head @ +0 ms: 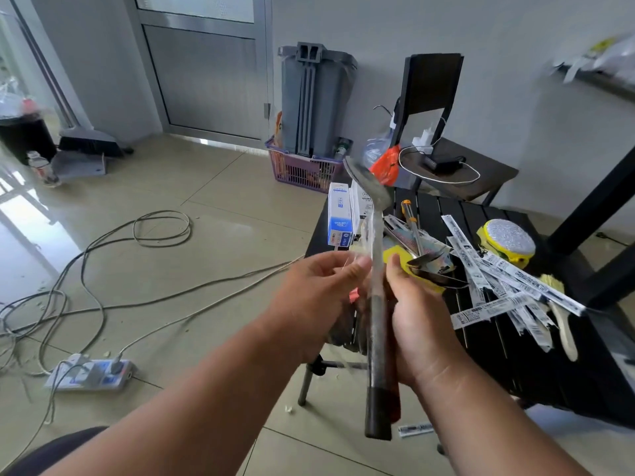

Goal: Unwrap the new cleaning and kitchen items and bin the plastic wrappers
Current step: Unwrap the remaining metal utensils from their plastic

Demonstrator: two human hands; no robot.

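Hands: right hand point(417, 314) gripping metal ladle point(376, 269), left hand point(319, 290) pinching clear wrapper point(366, 242); labels unreadable.

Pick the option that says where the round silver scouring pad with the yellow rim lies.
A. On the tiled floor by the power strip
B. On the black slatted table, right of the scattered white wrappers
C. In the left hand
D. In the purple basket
B: the round silver scouring pad with the yellow rim rests on the black slatted table, to the right of the scattered white wrappers.
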